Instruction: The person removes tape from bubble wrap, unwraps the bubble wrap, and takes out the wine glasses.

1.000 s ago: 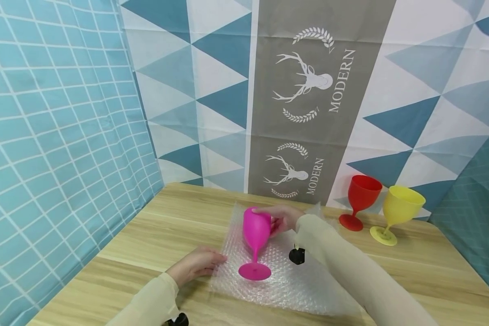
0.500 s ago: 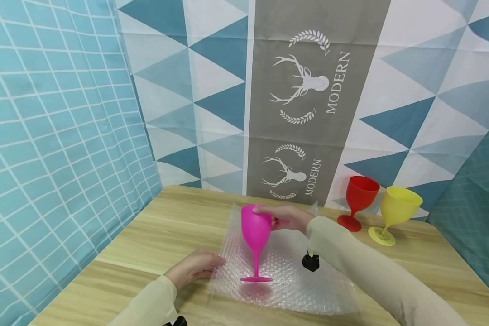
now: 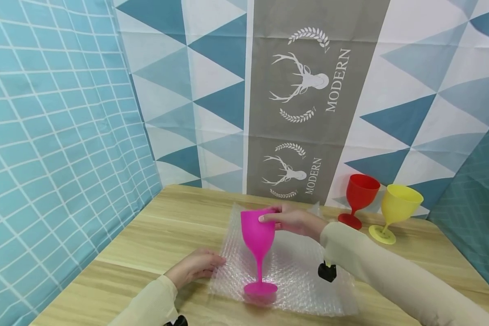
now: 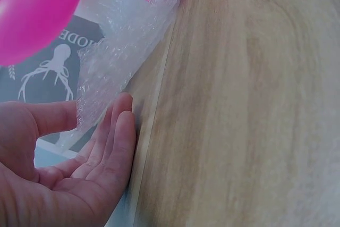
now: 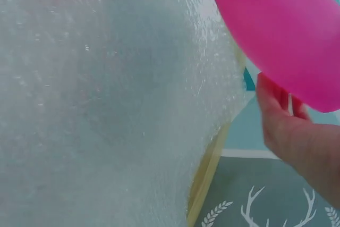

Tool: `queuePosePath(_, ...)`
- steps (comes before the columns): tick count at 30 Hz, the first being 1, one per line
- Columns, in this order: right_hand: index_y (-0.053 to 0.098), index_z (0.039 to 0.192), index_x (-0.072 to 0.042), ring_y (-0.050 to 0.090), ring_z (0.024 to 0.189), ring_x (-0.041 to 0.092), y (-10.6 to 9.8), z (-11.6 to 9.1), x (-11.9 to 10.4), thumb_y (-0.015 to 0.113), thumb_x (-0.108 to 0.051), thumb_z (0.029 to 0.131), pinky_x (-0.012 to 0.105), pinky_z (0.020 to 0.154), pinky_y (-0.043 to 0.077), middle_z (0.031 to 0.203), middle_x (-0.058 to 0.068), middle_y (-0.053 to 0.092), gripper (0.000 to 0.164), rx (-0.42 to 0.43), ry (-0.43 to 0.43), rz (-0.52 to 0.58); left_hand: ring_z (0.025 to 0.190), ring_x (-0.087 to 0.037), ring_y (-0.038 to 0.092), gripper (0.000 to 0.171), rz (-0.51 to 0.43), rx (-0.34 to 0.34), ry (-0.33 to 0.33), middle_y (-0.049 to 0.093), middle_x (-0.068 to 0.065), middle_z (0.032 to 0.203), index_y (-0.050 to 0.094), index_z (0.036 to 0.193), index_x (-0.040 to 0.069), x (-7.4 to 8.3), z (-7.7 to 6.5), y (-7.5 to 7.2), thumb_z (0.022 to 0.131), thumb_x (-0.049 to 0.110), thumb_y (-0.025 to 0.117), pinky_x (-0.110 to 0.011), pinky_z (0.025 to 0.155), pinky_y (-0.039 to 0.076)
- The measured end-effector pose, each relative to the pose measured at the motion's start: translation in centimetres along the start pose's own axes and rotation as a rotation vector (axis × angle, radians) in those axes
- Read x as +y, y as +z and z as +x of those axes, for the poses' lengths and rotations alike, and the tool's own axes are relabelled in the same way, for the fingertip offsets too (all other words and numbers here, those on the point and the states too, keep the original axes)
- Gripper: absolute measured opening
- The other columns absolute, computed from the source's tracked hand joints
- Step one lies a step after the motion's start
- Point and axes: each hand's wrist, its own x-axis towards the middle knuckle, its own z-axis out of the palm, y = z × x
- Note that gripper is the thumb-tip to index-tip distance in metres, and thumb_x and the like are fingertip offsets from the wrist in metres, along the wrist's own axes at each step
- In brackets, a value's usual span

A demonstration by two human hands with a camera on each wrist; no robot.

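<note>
My right hand (image 3: pixel 295 219) grips a bright pink goblet (image 3: pixel 258 233) near its rim, thumb on the near side of the bowl. The goblet stands close to upright, its foot down over the near part of a sheet of bubble wrap (image 3: pixel 309 276). In the right wrist view, fingertips (image 5: pixel 273 97) lie against the pink bowl (image 5: pixel 281 35). My left hand (image 3: pixel 199 267) rests at the sheet's left edge. In the left wrist view its fingers (image 4: pixel 119 142) are nearly straight, thumb spread from them, with the bubble wrap's edge (image 4: pixel 106 78) passing between.
A red goblet (image 3: pixel 362 192) and a yellow goblet (image 3: pixel 399 203) stand upright at the back right of the wooden table (image 3: pixel 146 244). A patterned cloth (image 3: pixel 220 90) hangs behind, and a blue checked cloth (image 3: pixel 57 127) is on the left.
My right hand has brought the pink goblet slightly right and nearer to me, turning it from tilted toward upright. The right forearm has swung right. My left hand has stayed at the sheet's edge.
</note>
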Motion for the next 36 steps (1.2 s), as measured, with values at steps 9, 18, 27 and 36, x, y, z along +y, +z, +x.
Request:
queuePosePath(9, 0.047, 0.138, -0.001, 0.060, 0.106, 0.018, 0.1, -2.3, 0.2, 0.074, -0.020, 0.085, 0.031, 0.094, 0.055, 0.123, 0.015, 0.061, 0.062, -0.001, -0.096, -0.169, 0.071, -0.007, 0.060, 0.016, -0.006, -0.034, 0.012, 0.063, 0.004, 0.076, 0.064, 0.097, -0.005, 0.1, 0.1, -0.1, 0.089, 0.008, 0.061, -0.022, 0.072, 0.057)
queuePosePath(18, 0.045, 0.139, -0.004, 0.059, 0.109, 0.020, 0.2, -4.4, -0.1, 0.078, -0.016, 0.081, 0.035, 0.089, 0.059, 0.129, 0.019, 0.057, 0.067, -0.049, -0.158, -0.195, 0.075, -0.010, 0.062, 0.024, 0.024, -0.022, 0.003, 0.066, 0.001, 0.083, 0.062, 0.105, -0.009, 0.5, 0.2, -0.2, 0.090, 0.010, 0.062, -0.026, 0.077, 0.058)
queuePosePath(27, 0.042, 0.138, -0.003, 0.058, 0.115, 0.023, 1.7, -6.7, -0.3, 0.080, -0.011, 0.077, 0.033, 0.095, 0.057, 0.132, 0.020, 0.055, 0.073, -0.200, -0.303, -0.158, 0.070, -0.006, 0.061, 0.012, -0.025, -0.056, -0.038, 0.064, 0.005, 0.076, 0.064, 0.095, 0.000, 0.8, 0.1, -0.1, 0.091, 0.011, 0.061, -0.020, 0.070, 0.057)
queuePosePath(36, 0.043, 0.136, -0.005, 0.057, 0.120, 0.028, 2.4, -9.3, -1.1, 0.082, -0.020, 0.077, 0.037, 0.098, 0.056, 0.133, 0.015, 0.055, 0.072, -0.292, -0.390, -0.193, 0.067, -0.004, 0.058, 0.007, -0.065, -0.097, -0.057, 0.060, 0.007, 0.072, 0.063, 0.088, 0.006, 0.8, 0.2, -0.2, 0.093, 0.010, 0.059, -0.014, 0.064, 0.054)
